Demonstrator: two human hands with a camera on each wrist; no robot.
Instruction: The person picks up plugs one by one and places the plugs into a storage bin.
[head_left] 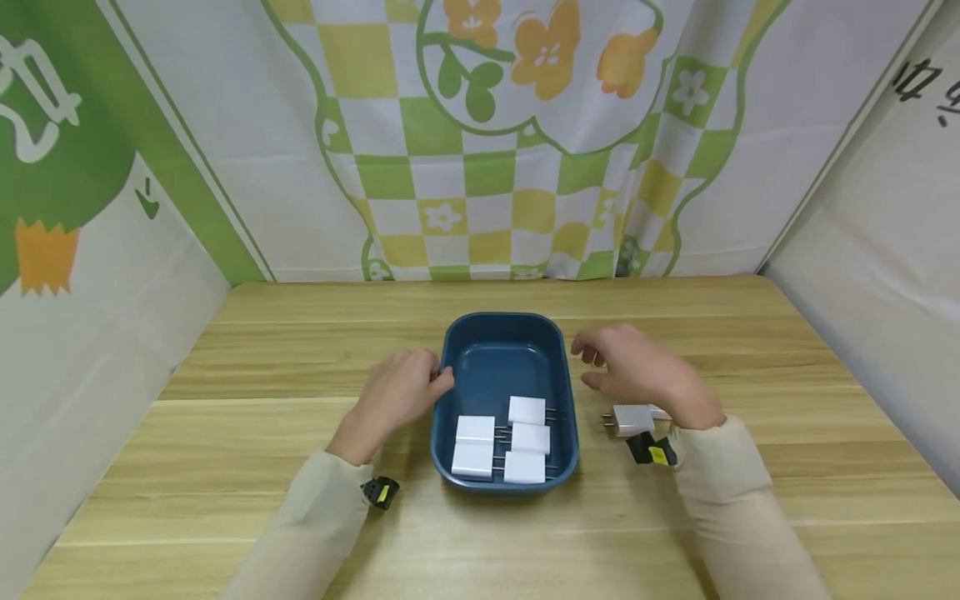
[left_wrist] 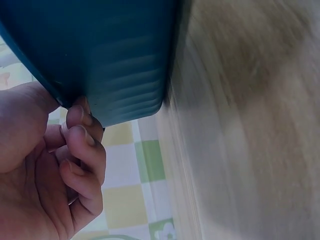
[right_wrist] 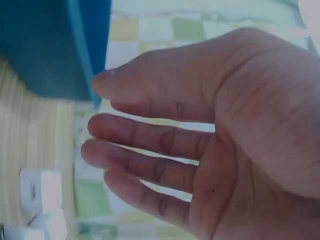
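Chargers point(head_left: 531, 438): five in near half of tub point(head_left: 495, 375), others on bench point(head_left: 225, 417) at right. Pinching tub's left side with left grip point(head_left: 397, 387); holding right grip point(head_left: 633, 367) loosely spread, just beside tub's right side.

Head view: right hand's point(head_left: 641, 367) wrist partly hides one white adapter point(head_left: 657, 412). Left wrist view: blue tub point(left_wrist: 110, 55) cut off above. Right wrist view: white adapters point(right_wrist: 50, 192) blurred.

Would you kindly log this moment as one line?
left hand: pinches tub by rim | right hand: empty, beside tub | tub: five white chargers | table: more chargers
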